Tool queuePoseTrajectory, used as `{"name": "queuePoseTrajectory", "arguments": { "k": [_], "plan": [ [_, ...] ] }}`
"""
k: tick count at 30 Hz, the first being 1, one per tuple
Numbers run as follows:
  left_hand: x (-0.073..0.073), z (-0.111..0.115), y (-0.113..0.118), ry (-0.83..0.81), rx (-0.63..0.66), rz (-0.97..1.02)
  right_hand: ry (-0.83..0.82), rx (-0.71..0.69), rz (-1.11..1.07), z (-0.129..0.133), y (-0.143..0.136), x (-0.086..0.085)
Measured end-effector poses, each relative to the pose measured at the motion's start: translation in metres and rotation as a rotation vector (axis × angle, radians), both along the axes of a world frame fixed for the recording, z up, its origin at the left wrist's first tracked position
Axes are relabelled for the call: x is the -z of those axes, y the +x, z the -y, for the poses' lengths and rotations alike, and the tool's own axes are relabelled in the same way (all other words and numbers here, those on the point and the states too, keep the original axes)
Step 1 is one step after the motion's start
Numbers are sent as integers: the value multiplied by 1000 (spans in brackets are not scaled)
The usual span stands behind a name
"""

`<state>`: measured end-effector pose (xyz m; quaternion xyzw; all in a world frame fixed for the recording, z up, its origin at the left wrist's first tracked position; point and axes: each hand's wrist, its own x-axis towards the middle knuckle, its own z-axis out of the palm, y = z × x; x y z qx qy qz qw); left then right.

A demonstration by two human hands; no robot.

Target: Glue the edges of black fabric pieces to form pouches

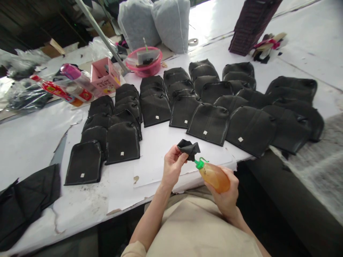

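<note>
Pinched in my left hand (173, 164) is a small folded piece of black fabric (189, 148), held above the near edge of the table. My right hand (226, 194) wraps round a squeeze bottle (215, 176) of amber liquid, tilted to the left. Its green nozzle (199, 163) points at the fabric's lower edge, touching it or very close. Beyond my hands, overlapping rows of black fabric pouches (209, 123) fan out across the table, several with a small white tag near the bottom. One pouch (83, 162) lies at the left front.
A white-covered table (150, 142) spans the view. Black cloth (29, 200) lies at the left. Behind the pouches stand a pink basin (144, 71), a pink box (103, 78), bottles (53, 89) and stuffed grey bags (171, 26). Dark folded material (249, 25) stands at the back right.
</note>
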<state>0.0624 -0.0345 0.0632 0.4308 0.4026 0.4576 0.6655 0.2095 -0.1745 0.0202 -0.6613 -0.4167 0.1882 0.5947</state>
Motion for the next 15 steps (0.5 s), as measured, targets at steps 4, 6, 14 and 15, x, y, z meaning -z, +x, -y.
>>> {"name": "queuePoseTrajectory", "arguments": {
  "k": [4,6,14,15],
  "plan": [
    [-9,-1,-2,49,23,32,-294,-303,-819,-4,-5,-30],
    [-13,-3,-4,64,61,64,-458,-449,-1244,-4,-5,-42],
    [-8,-5,-12,2,56,9,-368,-313,-1065,1,-11,-49],
    [-7,-5,-11,-11,44,-2,-311,-240,-910,2,-12,-49]
  ]
}}
